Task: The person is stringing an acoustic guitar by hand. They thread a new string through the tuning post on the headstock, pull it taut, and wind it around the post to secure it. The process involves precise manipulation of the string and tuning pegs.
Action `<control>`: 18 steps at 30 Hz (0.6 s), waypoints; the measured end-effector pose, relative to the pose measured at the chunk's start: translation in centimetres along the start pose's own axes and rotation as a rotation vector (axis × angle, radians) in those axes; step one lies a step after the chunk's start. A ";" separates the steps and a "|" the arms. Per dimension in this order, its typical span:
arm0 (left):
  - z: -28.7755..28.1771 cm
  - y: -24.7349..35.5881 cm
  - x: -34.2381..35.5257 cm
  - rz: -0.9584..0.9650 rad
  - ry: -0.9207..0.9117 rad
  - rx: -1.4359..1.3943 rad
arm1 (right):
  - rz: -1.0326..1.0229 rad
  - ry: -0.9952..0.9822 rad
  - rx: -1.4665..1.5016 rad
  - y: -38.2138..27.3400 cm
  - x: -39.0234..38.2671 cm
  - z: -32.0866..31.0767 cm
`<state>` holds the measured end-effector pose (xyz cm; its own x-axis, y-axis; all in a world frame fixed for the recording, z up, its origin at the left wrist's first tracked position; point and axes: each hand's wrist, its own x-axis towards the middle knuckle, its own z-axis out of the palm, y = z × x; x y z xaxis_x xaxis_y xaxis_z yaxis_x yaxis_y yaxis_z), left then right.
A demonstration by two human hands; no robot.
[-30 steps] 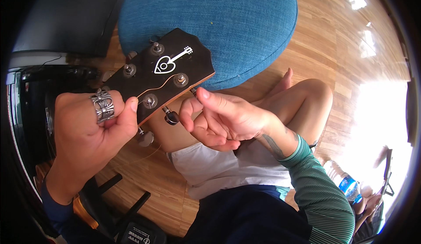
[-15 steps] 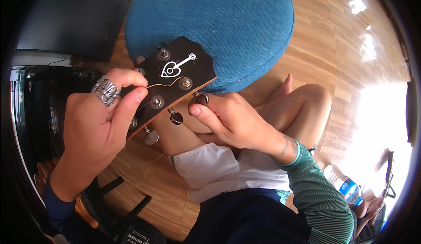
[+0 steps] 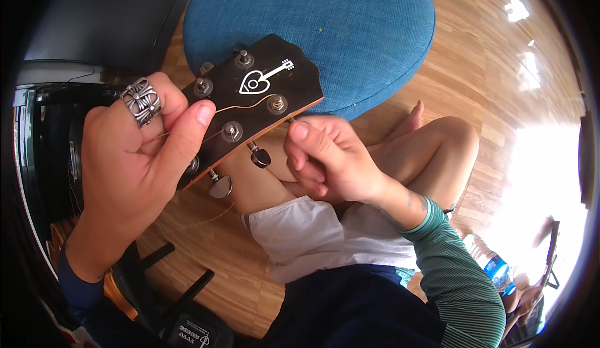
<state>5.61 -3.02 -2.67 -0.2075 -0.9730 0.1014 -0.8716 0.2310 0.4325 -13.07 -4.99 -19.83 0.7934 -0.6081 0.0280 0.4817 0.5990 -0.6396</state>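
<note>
A black guitar headstock (image 3: pixel 300 85) with metal tuners and a white heart-guitar emblem lies tilted across the middle of the view. My left hand (image 3: pixel 137 160), a wide silver ring on a finger, is closed on a thin bronze string (image 3: pixel 244 106) at the headstock's left part; that string runs in a wavy line to the winding post (image 3: pixel 277 103) at the lower edge. My right hand (image 3: pixel 328 160) is curled at the tuning knob under that edge, thumb up, largely hiding it. A free dark knob (image 3: pixel 260 155) sits to its left.
A blue padded stool (image 3: pixel 337 16) is behind the headstock, dark furniture (image 3: pixel 103 26) at the left. My crossed bare legs (image 3: pixel 431 160) are on the wooden floor (image 3: pixel 469 66). A plastic bottle (image 3: pixel 490 263) stands at the right, a black stand (image 3: pixel 156 257) at lower left.
My left hand has risen slightly while keeping the string. My right hand opened off the knob a second ago, gripped it, and now has turned with its thumb higher. The headstock shifted slightly right.
</note>
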 end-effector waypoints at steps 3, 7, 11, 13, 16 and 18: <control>0.1 -0.1 0.0 0.007 0.000 0.026 | -0.538 0.355 -0.965 0.5 0.2 0.5; 0.0 -0.3 -0.3 0.030 0.004 0.050 | -0.372 0.218 -0.661 -1.6 -0.7 0.9; -0.2 -0.4 -0.1 0.049 -0.016 0.063 | 0.066 0.113 -0.229 -2.0 -0.8 0.5; -0.4 -0.2 -0.1 0.039 -0.035 0.096 | 0.232 -0.068 0.114 -1.5 -0.3 0.0; -0.2 -0.6 -0.1 0.088 -0.016 0.107 | 0.296 -0.408 0.744 -0.2 0.3 -0.6; -0.1 -0.6 0.0 0.081 -0.026 0.095 | 0.326 -0.202 0.668 -0.4 0.1 -0.3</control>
<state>6.22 -3.14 -2.87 -0.2895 -0.9509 0.1092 -0.8894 0.3094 0.3365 -13.28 -5.39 -19.79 0.9555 -0.2781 0.0981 0.2832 0.9582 -0.0415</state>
